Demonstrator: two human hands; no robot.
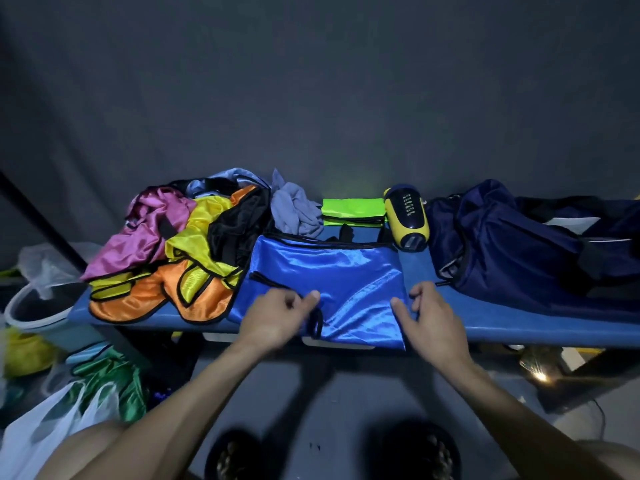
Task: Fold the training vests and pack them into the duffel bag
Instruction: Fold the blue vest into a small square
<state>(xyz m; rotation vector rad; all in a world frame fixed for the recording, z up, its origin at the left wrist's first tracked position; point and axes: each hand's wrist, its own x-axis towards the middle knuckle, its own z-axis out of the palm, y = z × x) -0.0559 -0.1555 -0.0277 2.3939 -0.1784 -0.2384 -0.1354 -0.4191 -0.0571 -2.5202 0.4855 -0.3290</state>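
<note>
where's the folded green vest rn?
Head view: the folded green vest lies at the back of the blue table, centre, between the grey cloth on its left and the yellow flashlight on its right.

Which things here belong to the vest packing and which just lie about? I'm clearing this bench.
Job: shiny blue vest under both hands; heap of pink, yellow, orange vests; folded neon-green vest; navy duffel bag.
Lying about: yellow-and-black torch; grey cloth; white plastic bags.

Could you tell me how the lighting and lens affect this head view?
Head view: dim overall; a torch on the table lights the scene; sheen glares on the blue vest; wide-angle distortion bows the table edge; a bright glint sits lower right.
</note>
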